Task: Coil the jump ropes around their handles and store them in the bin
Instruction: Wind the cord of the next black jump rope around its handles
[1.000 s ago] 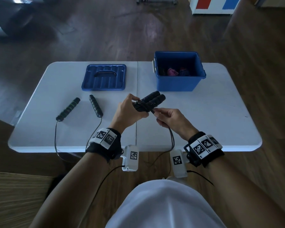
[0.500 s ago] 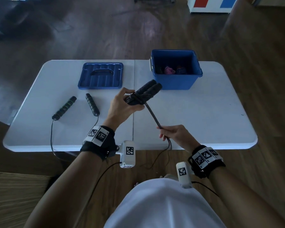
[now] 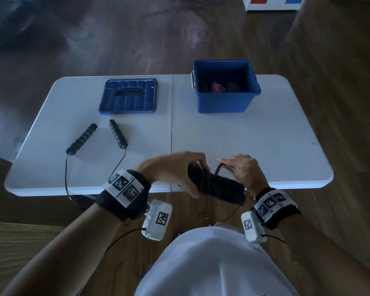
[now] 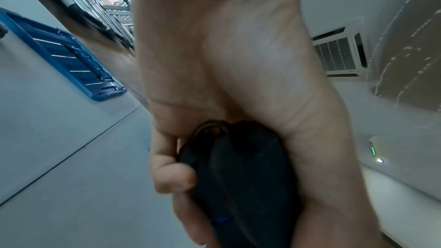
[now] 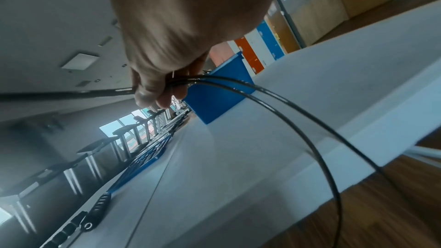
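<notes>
left grip [image 3: 175, 171] round handles [image 3: 218, 188], right grip [image 3: 241, 169] pinching cord [image 3: 219, 168]

The head view looks steeply down over the whole white surface [image 3: 244, 146] from the near edge. Each wrist view sits tight against its hand, tilted and skimming low across that surface — both catch the blue lid [image 4: 71, 59] (the right one also the bin [image 5: 214, 97]).

White folding table [image 3: 233, 142], centre seam running front to back. Blue lid [image 3: 128, 96] lies flat near its far edge, left of the seam. Dark wood floor [image 3: 137, 39] all round. White cabinet with red and blue panels [image 3: 271, 3] beyond the far right corner.
</notes>
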